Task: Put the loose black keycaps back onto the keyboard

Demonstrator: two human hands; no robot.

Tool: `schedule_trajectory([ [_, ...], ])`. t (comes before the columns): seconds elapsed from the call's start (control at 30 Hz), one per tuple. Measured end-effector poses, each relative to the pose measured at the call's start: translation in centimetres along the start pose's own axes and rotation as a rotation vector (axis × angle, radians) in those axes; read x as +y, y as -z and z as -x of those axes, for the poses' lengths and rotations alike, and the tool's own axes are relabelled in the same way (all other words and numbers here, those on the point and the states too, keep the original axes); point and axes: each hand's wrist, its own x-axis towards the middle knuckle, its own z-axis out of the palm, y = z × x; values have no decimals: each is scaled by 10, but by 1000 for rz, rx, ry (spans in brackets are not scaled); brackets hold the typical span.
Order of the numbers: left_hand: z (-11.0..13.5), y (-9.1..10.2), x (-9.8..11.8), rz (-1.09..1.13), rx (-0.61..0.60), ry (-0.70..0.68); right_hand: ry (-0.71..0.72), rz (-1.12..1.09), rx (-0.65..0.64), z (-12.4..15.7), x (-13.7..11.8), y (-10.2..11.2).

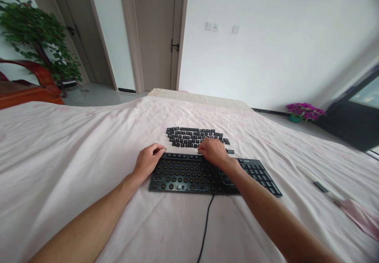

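While L grip (150, 159) sits narrow by 1 kbd (183, 175), 1 cable (206, 221), R grip (214, 151) unclear

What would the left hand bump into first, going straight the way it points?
Probably the loose, small black keycaps laid in rows on the pale pink floral cloth, though depth is unclear, so the left hand might pass over them.

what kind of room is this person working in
Probably a room in a home, perhaps a living room: a reddish wooden seat, a tall leafy plant and potted magenta flowers surround the flower-patterned cloth.
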Motion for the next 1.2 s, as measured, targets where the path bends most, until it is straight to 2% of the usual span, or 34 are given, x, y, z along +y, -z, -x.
schedule_trajectory([
  [0.1, 0, 0, 0, 4, 4, -1, 41, 1, -10, -1, 1, 1],
  [0.27, 0, 0, 0, -2, 11, -5, 22, -2, -19, -5, 4, -2],
  [0.4, 0, 0, 0, 2, 6, -7, 18, -43, 25, -4, 7, -4],
  [0.5, 0, 0, 0, -1, 4, 0, -56, -200, 77, 2, 15, -4],
  [0.6, 1, 0, 1, -3, 0, 0, -156, -404, 73, 13, 25, -6],
  [0.73, 1, 0, 0, -5, 0, 1, -166, -534, 77, 28, 29, -10],
  [0.9, 0, -1, -2, -13, 5, -6, -145, -511, 77, 37, 19, -9],
  [1.2, 1, 0, -1, -17, 5, -5, -134, -417, 65, 32, 7, -7],
])
